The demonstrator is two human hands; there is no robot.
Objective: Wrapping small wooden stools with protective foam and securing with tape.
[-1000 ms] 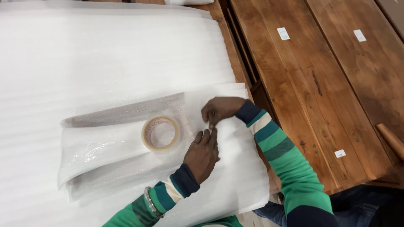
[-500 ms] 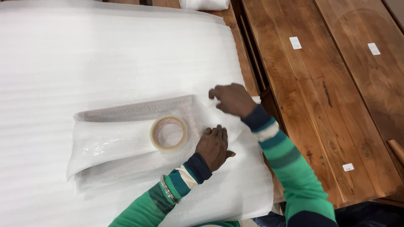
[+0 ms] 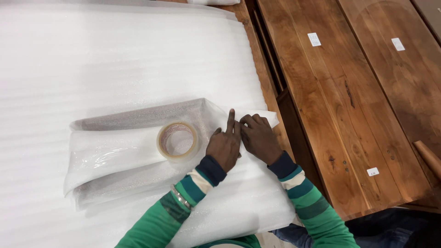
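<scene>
One head-worn view, looking steeply down from close above; white foam sheet (image 3: 115, 59) fills left, wooden tabletops (image 3: 358, 105) right, arms enter bottom.

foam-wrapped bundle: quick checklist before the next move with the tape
1. Left hand pressing the fold on the foam-wrapped bundle: ok.
2. Right hand flat beside it on the same fold: ok.
3. Tape roll close to the left hand, resting on the bundle: ok.
4. Tape's loose end findable: cannot tell.
5. Fold already taped: cannot tell.
6. Foam sheet spread under the bundle: ok.
</scene>
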